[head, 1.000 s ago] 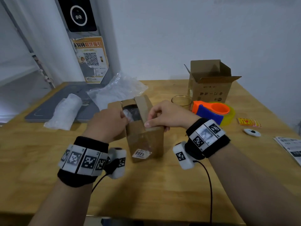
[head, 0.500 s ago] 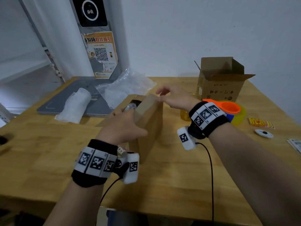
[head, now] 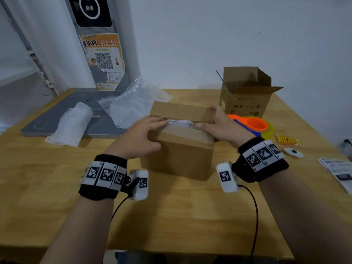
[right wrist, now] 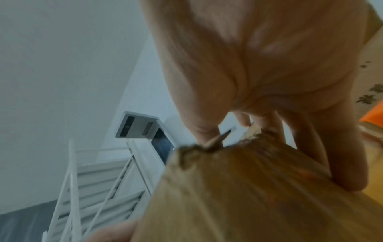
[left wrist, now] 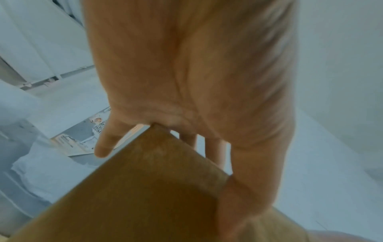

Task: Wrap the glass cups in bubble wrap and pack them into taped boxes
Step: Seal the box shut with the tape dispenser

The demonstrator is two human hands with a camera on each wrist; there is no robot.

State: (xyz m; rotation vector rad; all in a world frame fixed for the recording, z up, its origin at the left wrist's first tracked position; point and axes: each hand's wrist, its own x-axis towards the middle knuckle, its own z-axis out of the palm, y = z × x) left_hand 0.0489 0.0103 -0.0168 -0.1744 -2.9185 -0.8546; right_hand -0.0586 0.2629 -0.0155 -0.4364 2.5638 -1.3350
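A brown cardboard box (head: 181, 155) stands mid-table with its two long top flaps folded nearly flat. A narrow gap between them shows the bubble-wrapped cup (head: 181, 123) inside. My left hand (head: 141, 134) lies over the box's left top corner, fingers straight on the near flap and thumb down the front face. My right hand (head: 222, 126) grips the right end, thumb on the near flap, fingers curled over the far flap. The wrist views show each palm, left hand (left wrist: 186, 65) and right hand (right wrist: 259, 57), over a box corner (left wrist: 145, 196) (right wrist: 238, 196).
An open empty box (head: 245, 100) stands at the back right, with an orange and blue tape dispenser (head: 255, 123) in front of it. A bubble wrap sheet (head: 133, 103) and a wrapped roll (head: 72, 124) lie on a grey board (head: 57, 119). Stickers (head: 289, 140) and papers (head: 339, 172) lie right.
The box has been turned so its broad side faces me and its flaps are folded down. Both hands have moved onto its top ends.
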